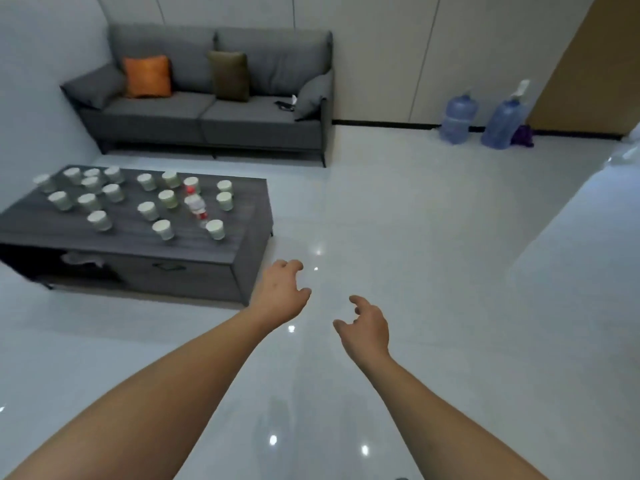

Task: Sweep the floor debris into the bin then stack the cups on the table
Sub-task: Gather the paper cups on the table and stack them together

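On the dark wood-look tabletop (239, 188) stand many small pale cups (162, 229), spread apart, rims up. They look like thin paper: light, round, easy to squash, so hold each softly round its side. Left hand (282, 295) and right hand (367, 327) hang loose and empty over the shiny floor (415, 237).

lounge corner, glossy pale floor (415, 237)
grey sofa (207, 116) against white panelled wall (381, 46), orange cushion (147, 77) and olive cushion (229, 76) on it; two blue water jugs (459, 119) at the wall base; ceiling lights reflect off tiles.
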### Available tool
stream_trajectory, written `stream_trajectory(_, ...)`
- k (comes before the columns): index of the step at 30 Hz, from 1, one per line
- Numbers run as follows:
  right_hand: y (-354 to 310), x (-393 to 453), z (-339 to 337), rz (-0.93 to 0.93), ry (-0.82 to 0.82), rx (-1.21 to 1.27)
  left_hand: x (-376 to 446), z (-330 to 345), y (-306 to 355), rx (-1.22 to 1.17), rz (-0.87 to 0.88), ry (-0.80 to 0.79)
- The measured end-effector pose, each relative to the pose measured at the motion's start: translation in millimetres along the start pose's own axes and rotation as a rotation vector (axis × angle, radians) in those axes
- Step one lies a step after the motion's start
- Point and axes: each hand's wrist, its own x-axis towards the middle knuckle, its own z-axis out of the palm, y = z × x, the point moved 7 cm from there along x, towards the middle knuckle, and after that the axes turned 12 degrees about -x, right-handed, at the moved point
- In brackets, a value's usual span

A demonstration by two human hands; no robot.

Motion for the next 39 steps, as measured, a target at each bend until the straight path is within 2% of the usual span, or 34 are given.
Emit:
stream_trajectory(4, -74, 5, 65, -0.112, -0.125, -0.082, -2, -73, -88, -0.018, -0.163, 0.113)
stream_trajectory(10, -175, 39, 143, -0.275, -0.270, -0.176, 3, -141, -187, -0.059, -0.338, 0.249)
stream_trajectory(17, -277, 123, 221, -0.389, -0.361, -0.193, 71, -203, -273, -0.044, -0.488, 0.356)
stream_trajectory(22, -305, 192, 250, -0.332, -0.456, -0.208, 140, -215, -311, -0.056, -0.582, 0.325)
stream_trajectory(26, -321, 253, 267, -0.319, -0.456, -0.260, 191, -212, -338, -0.091, -0.623, 0.323)
stream_trajectory(35, -329, 322, 342, -0.198, -0.598, -0.367, 270, -183, -420, -0.106, -0.717, 0.143)
stream_trajectory(39, -350, 361, 388, -0.157, -0.621, -0.398, 314, -186, -472, -0.125, -0.731, 0.133)
